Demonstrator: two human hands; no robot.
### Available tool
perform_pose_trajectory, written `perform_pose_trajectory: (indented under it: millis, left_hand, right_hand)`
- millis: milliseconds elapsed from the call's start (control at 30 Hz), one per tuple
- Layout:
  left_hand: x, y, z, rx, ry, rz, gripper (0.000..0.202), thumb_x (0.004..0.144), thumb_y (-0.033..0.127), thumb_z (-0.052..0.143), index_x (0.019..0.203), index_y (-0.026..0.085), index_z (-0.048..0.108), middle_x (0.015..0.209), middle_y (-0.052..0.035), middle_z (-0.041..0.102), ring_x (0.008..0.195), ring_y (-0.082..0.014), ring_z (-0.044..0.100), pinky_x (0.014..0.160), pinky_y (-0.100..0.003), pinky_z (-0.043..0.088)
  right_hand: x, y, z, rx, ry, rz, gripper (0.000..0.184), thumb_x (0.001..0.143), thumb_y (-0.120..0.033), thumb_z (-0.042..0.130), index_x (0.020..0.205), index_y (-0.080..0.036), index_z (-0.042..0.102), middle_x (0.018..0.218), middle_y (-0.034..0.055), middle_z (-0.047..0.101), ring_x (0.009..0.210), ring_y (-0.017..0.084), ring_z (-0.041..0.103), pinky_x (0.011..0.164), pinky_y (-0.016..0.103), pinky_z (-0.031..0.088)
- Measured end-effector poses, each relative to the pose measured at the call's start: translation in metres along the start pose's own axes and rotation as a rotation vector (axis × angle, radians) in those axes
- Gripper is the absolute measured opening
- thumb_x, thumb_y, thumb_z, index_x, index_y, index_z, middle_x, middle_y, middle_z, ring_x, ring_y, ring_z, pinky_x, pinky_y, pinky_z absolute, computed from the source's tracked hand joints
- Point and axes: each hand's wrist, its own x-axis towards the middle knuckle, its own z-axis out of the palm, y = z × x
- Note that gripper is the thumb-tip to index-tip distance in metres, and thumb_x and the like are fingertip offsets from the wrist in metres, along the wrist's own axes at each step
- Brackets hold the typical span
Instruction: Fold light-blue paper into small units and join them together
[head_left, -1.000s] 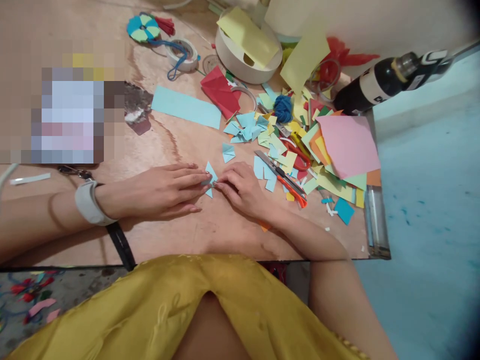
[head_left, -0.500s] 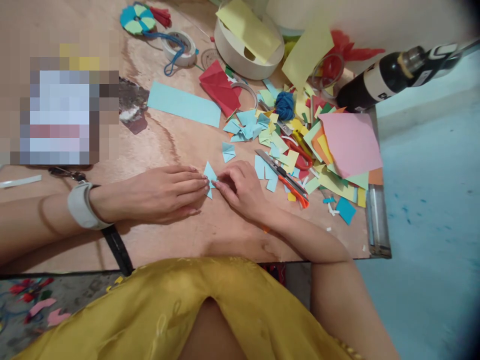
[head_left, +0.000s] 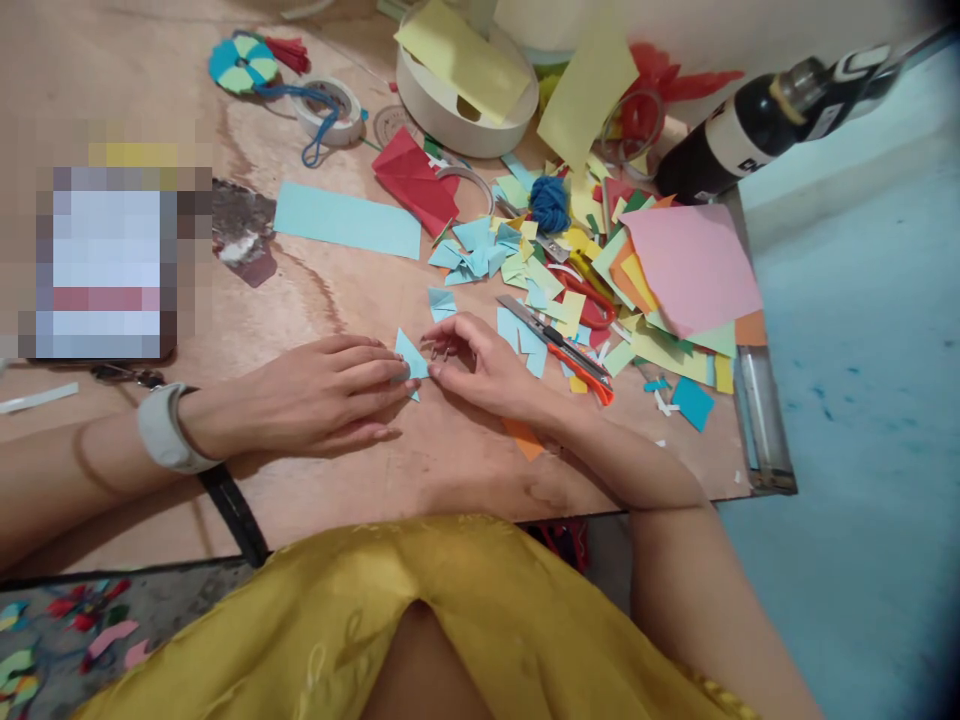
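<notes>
A small folded light-blue paper piece [head_left: 411, 358] lies on the wooden board [head_left: 360, 300] between my two hands. My left hand [head_left: 315, 395], with a white wristband, lies flat beside it, its fingertips pressing the paper's left side. My right hand [head_left: 480, 365] is curled, its fingertips pinching the paper's right edge. Another folded blue piece [head_left: 441, 303] sits just beyond, and a cluster of similar blue pieces [head_left: 472, 250] lies farther back.
An orange-handled utility knife [head_left: 559, 350] lies right of my right hand. Behind it are red scissors [head_left: 592, 300], a heap of coloured paper scraps, a pink sheet [head_left: 694, 265], a blue strip [head_left: 346, 220], a tape roll [head_left: 326, 108], a round white box [head_left: 465, 110] and a dark bottle [head_left: 750, 125].
Both hands stay on the blue paper piece. My right fingers have shifted slightly along its edge, and the view has tilted a little.
</notes>
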Motion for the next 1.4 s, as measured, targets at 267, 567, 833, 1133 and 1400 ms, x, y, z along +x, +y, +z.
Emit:
perform_pose_trajectory:
  millis: [267, 567, 833, 1133, 1400]
  left_hand:
    - [0.001, -0.003, -0.001, 0.053, -0.007, 0.037, 0.039, 0.105, 0.04, 0.062, 0.137, 0.018, 0.068, 0.131, -0.0141, 0.073, 0.125, -0.0316, 0.068, 0.112, -0.048, 0.053]
    - [0.002, -0.005, -0.004, 0.028, -0.022, 0.042, 0.036, 0.106, 0.037, 0.059, 0.135, 0.019, 0.068, 0.133, -0.0133, 0.074, 0.125, -0.0308, 0.069, 0.114, -0.047, 0.051]
    - [0.001, -0.008, -0.005, -0.071, -0.018, 0.019, 0.043, 0.101, 0.041, 0.067, 0.139, 0.02, 0.065, 0.14, -0.0155, 0.069, 0.132, -0.0342, 0.065, 0.116, -0.051, 0.049]
    - [0.002, -0.008, -0.003, 0.006, 0.006, -0.07, 0.044, 0.103, 0.037, 0.065, 0.144, 0.022, 0.062, 0.136, -0.014, 0.072, 0.121, -0.0311, 0.07, 0.104, -0.046, 0.054]
    - [0.003, 0.0, -0.007, 0.177, 0.041, -0.106, 0.031, 0.103, 0.034, 0.065, 0.125, 0.014, 0.07, 0.103, -0.0108, 0.075, 0.088, -0.0269, 0.071, 0.081, -0.042, 0.055]
  right_hand:
    - [-0.003, -0.005, -0.001, -0.077, -0.049, -0.019, 0.023, 0.092, -0.028, 0.067, 0.113, -0.022, 0.061, 0.112, 0.0075, 0.066, 0.103, 0.022, 0.06, 0.092, 0.041, 0.049]
    - [-0.001, -0.001, -0.011, 0.008, -0.151, -0.02, 0.031, 0.094, -0.022, 0.062, 0.124, -0.023, 0.061, 0.124, 0.0089, 0.065, 0.115, 0.023, 0.061, 0.1, 0.042, 0.052]
    - [0.002, 0.002, -0.012, 0.076, -0.152, -0.026, 0.042, 0.085, -0.009, 0.055, 0.123, -0.024, 0.063, 0.124, 0.0082, 0.066, 0.118, 0.022, 0.062, 0.102, 0.042, 0.055]
    - [-0.011, 0.004, 0.001, -0.085, 0.144, -0.134, 0.024, 0.094, -0.028, 0.064, 0.118, -0.022, 0.063, 0.116, 0.0098, 0.068, 0.108, 0.023, 0.064, 0.098, 0.043, 0.053]
    - [-0.018, 0.007, 0.005, -0.436, 0.021, -0.25, 0.026, 0.102, -0.042, 0.066, 0.118, -0.022, 0.068, 0.124, 0.0119, 0.069, 0.116, 0.029, 0.059, 0.1, 0.047, 0.045]
